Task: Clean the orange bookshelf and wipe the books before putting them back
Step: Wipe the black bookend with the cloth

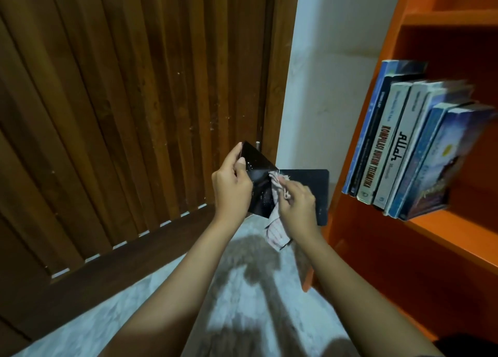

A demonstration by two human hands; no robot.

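Slatted wooden door (pixel 134 92) and pale floor (pixel 188 289) form the backdrop. A dark book (pixel 319 186) is held open in mid-air, just left of the orange bookshelf (pixel 452 232). The left hand (pixel 231 186) grips its left cover. The right hand (pixel 296 203) clutches a striped cloth (pixel 275 232), pressed near the spine fold. Judgement: thin, light, glossy covers, likely slippery and prone to flexing; best supported at the outer cover edge. Other books (pixel 404 146) lean on the shelf to the right, not touching it.
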